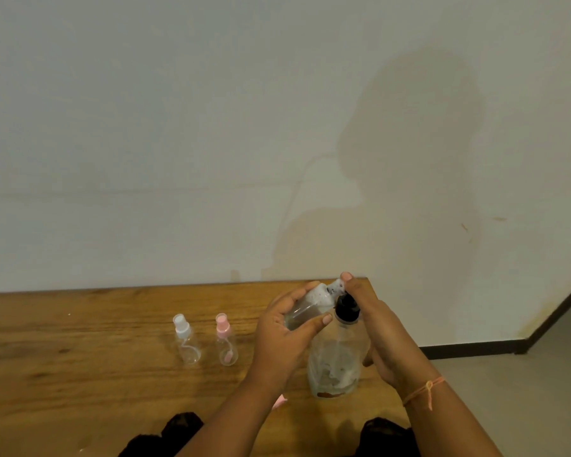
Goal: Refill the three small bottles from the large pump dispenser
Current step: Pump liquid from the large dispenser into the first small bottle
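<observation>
Pale wall is seen behind a wooden tabletop (80, 357), on which the task's things are gathered. A small clear bottle (307, 308) is held tilted in the left hand (284, 331), the grip curled round its body, with its open mouth brought up against the black pump head (346, 308) of the large dispenser (338, 357). The right hand (376, 324) is laid over the pump head, one finger stretched above it. Whether this grip is wrapped round the pump or only pressed on it cannot be told.

The dispenser stands upright on the tabletop between the two hands; only a little residue is seen near its base.

To the left, well apart from the hands, a white-capped bottle (185, 338) and a pink-capped bottle (226, 339) stand side by side, capped and, as far as can be judged, empty. A pink piece (279, 403), perhaps the removed cap, is half hidden behind the left forearm.

The task is judged to be at an early stage: the first bottle is being filled, and two remain to be opened, filled and closed.
</observation>
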Demonstrator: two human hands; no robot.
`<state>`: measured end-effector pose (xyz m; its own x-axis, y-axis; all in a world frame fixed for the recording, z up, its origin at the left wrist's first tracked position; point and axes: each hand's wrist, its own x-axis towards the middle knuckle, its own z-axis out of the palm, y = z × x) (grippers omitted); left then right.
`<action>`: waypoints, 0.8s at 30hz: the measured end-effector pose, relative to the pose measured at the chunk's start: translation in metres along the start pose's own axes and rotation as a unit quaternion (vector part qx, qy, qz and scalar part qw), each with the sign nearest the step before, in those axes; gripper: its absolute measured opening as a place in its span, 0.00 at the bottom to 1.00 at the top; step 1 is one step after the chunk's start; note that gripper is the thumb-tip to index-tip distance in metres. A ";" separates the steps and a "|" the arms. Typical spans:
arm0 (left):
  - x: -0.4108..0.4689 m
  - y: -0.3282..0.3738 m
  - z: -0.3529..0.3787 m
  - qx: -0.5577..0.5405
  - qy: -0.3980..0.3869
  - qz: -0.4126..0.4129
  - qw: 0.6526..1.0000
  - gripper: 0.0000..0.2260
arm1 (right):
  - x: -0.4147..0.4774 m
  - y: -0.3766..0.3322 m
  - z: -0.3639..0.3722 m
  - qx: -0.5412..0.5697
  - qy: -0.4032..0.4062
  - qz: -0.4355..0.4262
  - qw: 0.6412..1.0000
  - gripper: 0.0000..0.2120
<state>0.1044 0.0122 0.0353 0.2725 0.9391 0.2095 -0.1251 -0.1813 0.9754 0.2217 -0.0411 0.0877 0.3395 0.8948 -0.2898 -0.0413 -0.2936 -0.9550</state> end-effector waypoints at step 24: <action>-0.003 0.013 -0.016 -0.025 -0.019 -0.033 0.999 0.19 | -0.002 -0.003 0.001 -0.031 0.003 0.025 0.999 0.41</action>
<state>0.0869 0.0122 0.0463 0.3175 0.9365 0.1485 -0.1522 -0.1042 0.9828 0.2203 -0.0418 0.0908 0.3439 0.8768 -0.3362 0.0005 -0.3582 -0.9336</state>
